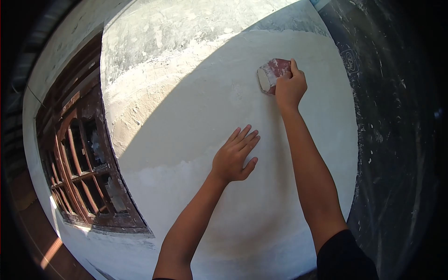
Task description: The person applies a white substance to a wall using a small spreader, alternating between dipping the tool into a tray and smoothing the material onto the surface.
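My right hand (290, 89) grips a reddish putty scraper (276, 69) high on the wall, its thumb and fingers closed round the right side. White putty is smeared over the scraper, thickest along its left edge. Lower and to the left, my left hand (234, 156) is open with fingers spread, palm toward the wall, holding nothing. Both hands are over the plastered wall (205, 112), where a smooth, pale coat covers the middle. Rougher grey plaster (158, 28) shows along the top.
A dark brown wooden window (86, 168) with panes and bars is set in the wall at left. To the right stands a dark, scuffed surface (387, 140) with white marks. Bright sunlight crosses the upper left wall; the rest lies in shade.
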### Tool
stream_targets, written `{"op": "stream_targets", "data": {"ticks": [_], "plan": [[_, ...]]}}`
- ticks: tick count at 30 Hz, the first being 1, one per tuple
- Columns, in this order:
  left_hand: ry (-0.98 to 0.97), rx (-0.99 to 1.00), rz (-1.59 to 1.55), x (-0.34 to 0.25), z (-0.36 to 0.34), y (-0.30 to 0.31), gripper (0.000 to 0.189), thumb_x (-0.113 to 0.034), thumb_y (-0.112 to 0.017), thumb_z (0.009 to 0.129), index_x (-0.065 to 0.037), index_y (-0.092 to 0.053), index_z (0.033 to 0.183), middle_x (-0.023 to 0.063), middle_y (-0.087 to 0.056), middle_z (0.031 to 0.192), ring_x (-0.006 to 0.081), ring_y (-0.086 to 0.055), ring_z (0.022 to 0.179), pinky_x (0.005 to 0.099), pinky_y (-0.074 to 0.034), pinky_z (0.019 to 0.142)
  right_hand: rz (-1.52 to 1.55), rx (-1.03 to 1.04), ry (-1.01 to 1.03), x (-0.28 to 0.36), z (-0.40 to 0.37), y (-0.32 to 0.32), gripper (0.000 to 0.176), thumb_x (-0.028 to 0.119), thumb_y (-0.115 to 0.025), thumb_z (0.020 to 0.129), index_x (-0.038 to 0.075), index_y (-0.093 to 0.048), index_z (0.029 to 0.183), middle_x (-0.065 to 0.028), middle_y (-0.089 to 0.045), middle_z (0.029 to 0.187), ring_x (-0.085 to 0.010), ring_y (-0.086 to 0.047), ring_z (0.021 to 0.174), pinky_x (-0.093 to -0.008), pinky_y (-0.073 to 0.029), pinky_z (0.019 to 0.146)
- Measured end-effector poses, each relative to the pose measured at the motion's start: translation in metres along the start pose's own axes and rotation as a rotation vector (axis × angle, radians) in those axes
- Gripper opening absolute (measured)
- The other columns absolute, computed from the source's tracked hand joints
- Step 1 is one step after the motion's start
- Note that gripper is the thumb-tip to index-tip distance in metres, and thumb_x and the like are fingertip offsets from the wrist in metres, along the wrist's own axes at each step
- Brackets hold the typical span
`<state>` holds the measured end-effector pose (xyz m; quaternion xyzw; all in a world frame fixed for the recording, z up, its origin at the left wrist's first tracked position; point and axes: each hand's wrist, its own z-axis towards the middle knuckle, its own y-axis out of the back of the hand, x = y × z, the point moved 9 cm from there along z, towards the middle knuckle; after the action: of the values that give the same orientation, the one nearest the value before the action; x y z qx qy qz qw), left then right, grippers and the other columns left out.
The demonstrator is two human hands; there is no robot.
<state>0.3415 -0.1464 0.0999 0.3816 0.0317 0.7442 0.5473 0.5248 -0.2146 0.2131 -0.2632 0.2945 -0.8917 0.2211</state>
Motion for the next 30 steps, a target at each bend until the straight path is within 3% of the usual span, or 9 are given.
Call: {"op": "stream_targets", "data": {"ticks": [4, 10, 13, 17, 20, 22, 25, 27, 30], "plan": [[-0.009, -0.021, -0.003, 0.002, 0.001, -0.001, 0.051, -0.02, -0.057, 0.08, -0.001, -0.057, 0.127, 0.016, -0.057, 0.133, 0.034, -0.043, 0.135, 0.049, -0.03, 0.114, 0.126, 0.374, 0.379, 0.058, -0.045, -0.036, 0.04, -0.006, -0.053, 0.084, -0.002, -0.063, 0.122, -0.0181, -0.061, 0.094, -0.0329, -0.062, 0.084, -0.0397, -0.049, 0.08], [-0.006, -0.025, -0.017, 0.0, 0.0, 0.001, 0.051, -0.018, -0.059, 0.078, -0.001, -0.058, 0.126, 0.0158, -0.058, 0.132, 0.034, -0.043, 0.134, 0.0489, -0.03, 0.114, 0.058, -0.023, -0.013, 0.003, -0.005, -0.002, 0.039, -0.005, -0.053, 0.084, 0.0, -0.064, 0.121, -0.0178, -0.061, 0.095, -0.0327, -0.062, 0.086, -0.0399, -0.049, 0.08], [-0.021, -0.043, -0.008, 0.0, 0.002, -0.001, 0.051, -0.018, -0.06, 0.077, 0.0, -0.058, 0.125, 0.016, -0.058, 0.131, 0.0338, -0.044, 0.134, 0.0488, -0.03, 0.114, 0.085, 0.313, 0.324, 0.052, -0.042, -0.032, 0.038, -0.003, -0.052, 0.084, -0.002, -0.064, 0.12, -0.0192, -0.06, 0.095, -0.0336, -0.062, 0.085, -0.0394, -0.049, 0.079], [-0.007, -0.041, -0.032, 0.0, 0.0, 0.0, 0.05, -0.018, -0.061, 0.077, 0.0, -0.059, 0.124, 0.0164, -0.058, 0.13, 0.0337, -0.045, 0.133, 0.0488, -0.031, 0.114, -0.098, 0.012, 0.059, 0.004, -0.001, -0.009, 0.038, -0.002, -0.051, 0.086, 0.0, -0.063, 0.122, -0.0171, -0.06, 0.096, -0.0329, -0.062, 0.089, -0.0382, -0.049, 0.081], [-0.008, -0.059, -0.041, 0.0, 0.0, 0.0, 0.049, -0.018, -0.061, 0.077, 0.0, -0.059, 0.122, 0.0165, -0.059, 0.13, 0.0337, -0.045, 0.133, 0.0491, -0.031, 0.114, 0.052, 0.11, 0.098, 0.013, -0.01, -0.001, 0.039, -0.002, -0.052, 0.085, 0.0, -0.062, 0.123, -0.0173, -0.06, 0.097, -0.0314, -0.061, 0.089, -0.0376, -0.049, 0.081], [-0.02, -0.066, -0.038, 0.001, 0.0, 0.0, 0.049, -0.018, -0.061, 0.077, 0.001, -0.059, 0.122, 0.0168, -0.059, 0.13, 0.034, -0.045, 0.133, 0.0491, -0.031, 0.113, 0.03, 0.364, 0.239, 0.033, -0.045, -0.02, 0.039, -0.004, -0.051, 0.086, 0.0, -0.063, 0.123, -0.0168, -0.06, 0.097, -0.03, -0.062, 0.088, -0.037, -0.049, 0.082], [-0.029, -0.058, -0.03, 0.0, 0.0, -0.001, 0.048, -0.017, -0.061, 0.077, 0.001, -0.059, 0.121, 0.0173, -0.059, 0.129, 0.0349, -0.045, 0.133, 0.0492, -0.031, 0.113, -0.071, 0.288, 0.258, 0.021, -0.04, -0.017, 0.04, -0.005, -0.052, 0.084, 0.002, -0.064, 0.122, -0.0159, -0.061, 0.094, -0.0303, -0.062, 0.086, -0.0374, -0.049, 0.082], [-0.025, -0.052, -0.028, 0.0, 0.0, 0.0, 0.048, -0.017, -0.061, 0.077, 0.001, -0.059, 0.121, 0.0175, -0.059, 0.129, 0.0354, -0.045, 0.133, 0.0492, -0.031, 0.113, 0.092, 0.017, -0.083, -0.004, -0.02, 0.017, 0.041, -0.005, -0.054, 0.083, 0.001, -0.064, 0.122, -0.0168, -0.061, 0.092, -0.0316, -0.062, 0.085, -0.0381, -0.049, 0.081], [-0.035, -0.061, -0.033, -0.001, 0.001, 0.0, 0.048, -0.017, -0.06, 0.077, 0.001, -0.059, 0.121, 0.0175, -0.058, 0.129, 0.0357, -0.045, 0.133, 0.0494, -0.031, 0.113, 0.066, 0.296, 0.221, 0.032, -0.046, -0.01, 0.039, -0.005, -0.053, 0.085, -0.002, -0.062, 0.122, -0.0178, -0.06, 0.094, -0.0318, -0.062, 0.085, -0.0378, -0.049, 0.08]]}}
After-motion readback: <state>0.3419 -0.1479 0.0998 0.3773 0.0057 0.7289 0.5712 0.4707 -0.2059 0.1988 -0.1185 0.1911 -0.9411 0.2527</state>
